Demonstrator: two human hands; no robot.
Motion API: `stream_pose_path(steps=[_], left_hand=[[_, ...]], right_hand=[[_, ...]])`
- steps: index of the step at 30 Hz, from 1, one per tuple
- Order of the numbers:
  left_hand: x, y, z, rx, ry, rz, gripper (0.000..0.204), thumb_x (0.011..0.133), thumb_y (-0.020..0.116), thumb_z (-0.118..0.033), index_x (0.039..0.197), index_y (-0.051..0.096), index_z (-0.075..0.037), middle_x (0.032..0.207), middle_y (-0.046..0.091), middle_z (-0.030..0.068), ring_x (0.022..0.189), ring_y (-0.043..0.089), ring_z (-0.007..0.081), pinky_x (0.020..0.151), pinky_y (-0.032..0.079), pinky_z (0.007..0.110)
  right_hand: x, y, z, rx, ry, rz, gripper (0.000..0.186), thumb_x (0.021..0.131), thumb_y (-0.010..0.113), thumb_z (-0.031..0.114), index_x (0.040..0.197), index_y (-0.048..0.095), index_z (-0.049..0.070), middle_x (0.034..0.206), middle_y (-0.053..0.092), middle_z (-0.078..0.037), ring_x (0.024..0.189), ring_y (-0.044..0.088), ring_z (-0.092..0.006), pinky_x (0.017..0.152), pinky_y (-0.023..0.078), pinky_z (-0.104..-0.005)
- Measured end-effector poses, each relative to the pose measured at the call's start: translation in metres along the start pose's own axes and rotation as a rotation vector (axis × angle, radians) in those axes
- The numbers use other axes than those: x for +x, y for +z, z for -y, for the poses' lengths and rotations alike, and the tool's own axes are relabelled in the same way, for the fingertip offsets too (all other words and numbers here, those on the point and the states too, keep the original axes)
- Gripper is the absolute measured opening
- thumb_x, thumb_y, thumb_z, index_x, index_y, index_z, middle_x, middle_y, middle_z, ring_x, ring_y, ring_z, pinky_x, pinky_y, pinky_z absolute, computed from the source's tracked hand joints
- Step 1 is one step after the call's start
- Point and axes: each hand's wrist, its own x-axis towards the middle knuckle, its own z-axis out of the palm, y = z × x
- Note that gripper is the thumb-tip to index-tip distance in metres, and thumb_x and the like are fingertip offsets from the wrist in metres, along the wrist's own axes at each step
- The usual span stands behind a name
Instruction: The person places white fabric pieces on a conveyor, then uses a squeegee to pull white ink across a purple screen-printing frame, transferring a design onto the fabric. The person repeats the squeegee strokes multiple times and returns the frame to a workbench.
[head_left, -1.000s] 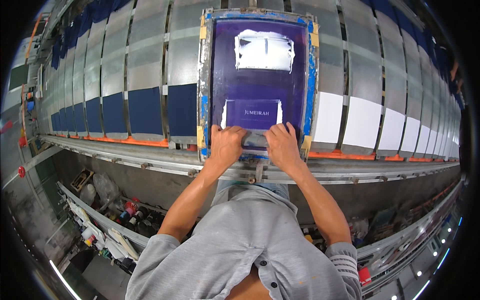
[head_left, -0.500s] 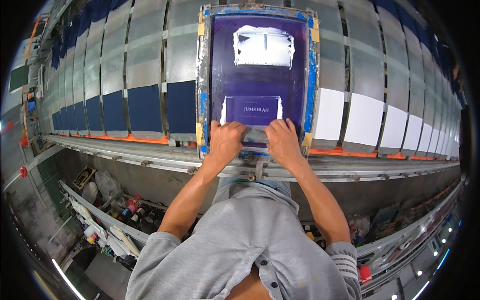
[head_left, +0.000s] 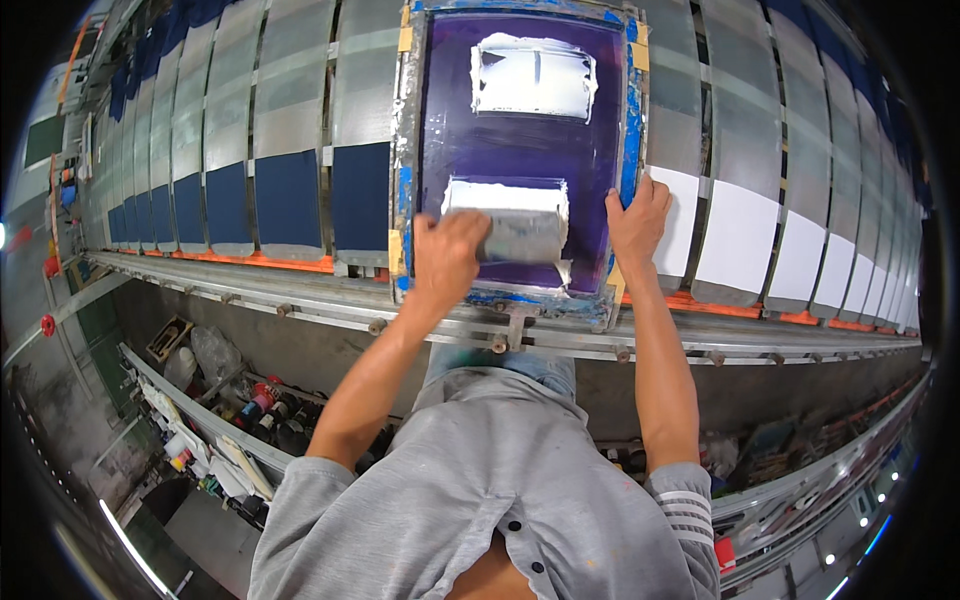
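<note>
In front of me lies a screen printing frame (head_left: 404, 150) with a purple mesh (head_left: 500, 145), its edges patched with blue and tan tape. My left hand (head_left: 448, 258) is closed on the left end of a grey squeegee (head_left: 525, 238), which sits low on the mesh. White ink (head_left: 505, 192) borders the squeegee's far side, and a thick white ink patch (head_left: 535, 82) lies farther up the mesh. My right hand (head_left: 638, 225) grips the frame's right side, thumb inside and fingers over the outer edge. The squeegee hides the lower printed area.
Long printing boards run to both sides, with dark blue fabric pieces (head_left: 288, 200) at left and white ones (head_left: 738, 240) at right. A metal rail (head_left: 570, 340) passes between me and the boards. Bottles (head_left: 265, 405) and other clutter fill a low shelf behind the rail.
My right hand has left the squeegee and moved right onto the frame's side. The squeegee, now in my left hand alone, lies flatter over the lower print area, covering the lettering.
</note>
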Motion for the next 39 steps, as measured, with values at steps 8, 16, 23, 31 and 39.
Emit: stream_pose_path(steps=[8, 16, 23, 31, 39], left_hand=[[-0.065, -0.013, 0.001, -0.109, 0.001, -0.058, 0.051, 0.069, 0.066, 0.007, 0.118, 0.068, -0.006, 0.122, 0.069, 0.0072, 0.122, 0.061, 0.0263, 0.089, 0.038, 0.048], [-0.100, -0.094, 0.118, -0.048, -0.068, -0.097, 0.053, 0.057, 0.073, -0.001, 0.108, 0.077, -0.015, 0.119, 0.073, 0.0004, 0.129, 0.055, 0.0301, 0.101, 0.033, 0.058], [-0.131, -0.159, 0.248, 0.080, -0.130, 0.004, 0.050, 0.060, 0.068, 0.007, 0.106, 0.078, -0.013, 0.116, 0.075, 0.0011, 0.128, 0.057, 0.0273, 0.107, 0.032, 0.052], [-0.135, -0.154, 0.279, 0.017, -0.102, 0.062, 0.043, 0.063, 0.061, 0.009, 0.099, 0.076, -0.008, 0.101, 0.075, 0.0065, 0.111, 0.064, 0.0265, 0.102, 0.036, 0.050], [-0.109, -0.169, 0.271, 0.054, -0.117, 0.203, 0.035, 0.067, 0.063, 0.009, 0.098, 0.075, -0.006, 0.099, 0.075, 0.0081, 0.105, 0.067, 0.0269, 0.099, 0.038, 0.043]], right_hand=[[0.008, -0.043, 0.024, 0.034, -0.053, -0.107, 0.058, 0.080, 0.080, 0.016, 0.128, 0.058, -0.008, 0.118, 0.056, -0.023, 0.116, 0.053, -0.0418, 0.101, 0.045, -0.0507], [-0.023, -0.025, 0.183, 0.090, -0.131, -0.243, 0.059, 0.078, 0.079, 0.012, 0.128, 0.054, -0.007, 0.117, 0.054, -0.022, 0.115, 0.052, -0.0409, 0.101, 0.044, -0.0512], [-0.067, 0.048, 0.325, 0.222, 0.022, -0.148, 0.054, 0.079, 0.075, 0.014, 0.121, 0.052, -0.009, 0.114, 0.051, -0.024, 0.110, 0.050, -0.0414, 0.098, 0.043, -0.0521], [-0.076, 0.079, 0.340, 0.307, 0.151, -0.050, 0.054, 0.078, 0.076, 0.011, 0.120, 0.050, -0.010, 0.115, 0.047, -0.021, 0.112, 0.049, -0.0397, 0.092, 0.054, -0.0459], [-0.087, 0.063, 0.332, 0.605, 0.197, 0.018, 0.063, 0.083, 0.080, 0.012, 0.134, 0.048, -0.006, 0.120, 0.048, -0.022, 0.115, 0.051, -0.0393, 0.090, 0.051, -0.0462]])
